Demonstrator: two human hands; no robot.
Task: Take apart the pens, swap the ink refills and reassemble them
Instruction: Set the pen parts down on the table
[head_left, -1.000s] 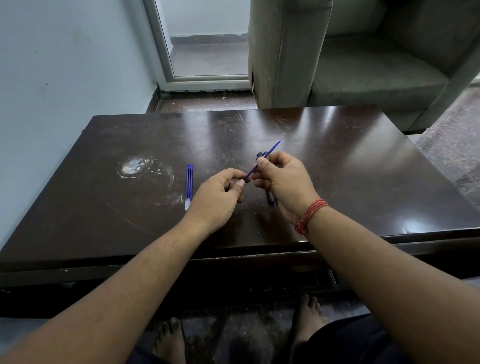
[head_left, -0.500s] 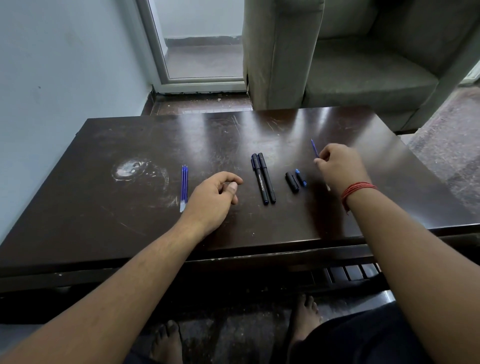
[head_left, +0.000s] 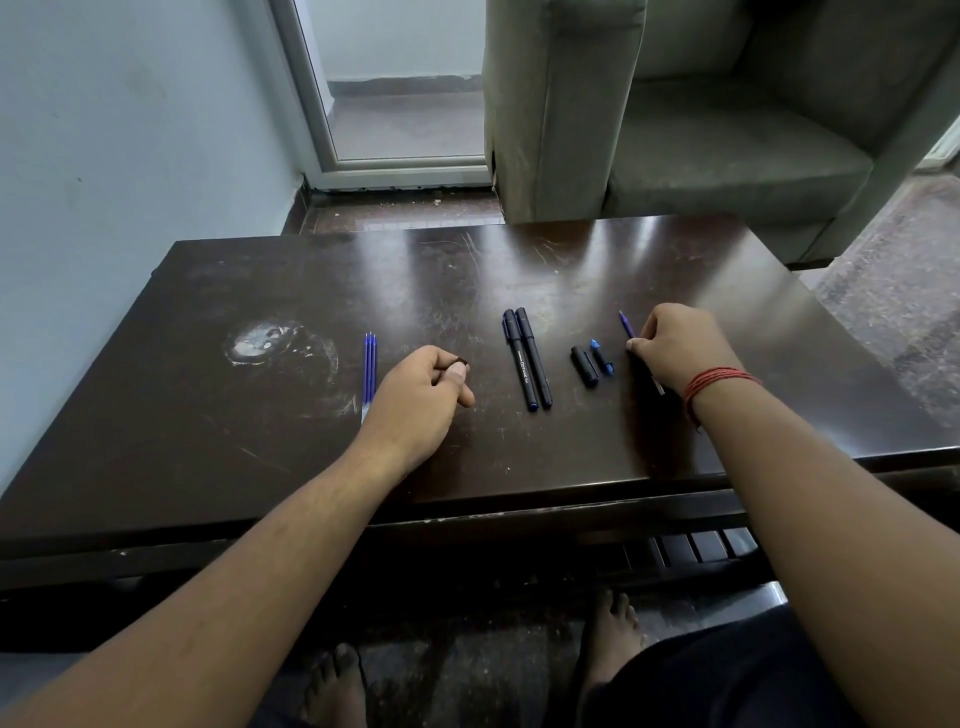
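1. The right hand, right of centre, pinched a blue refill against the table.
2. The left hand, curled, nipped a small dark piece.
3. Two black pens lay at centre; spare refills left.

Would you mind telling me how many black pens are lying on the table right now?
2: the left pen and the right pen lie touching, side by side, between the hands.

The table is dark wood, glossy and scratched, with a dull whitish scuff near its left edge. The two pens look matt black plastic.
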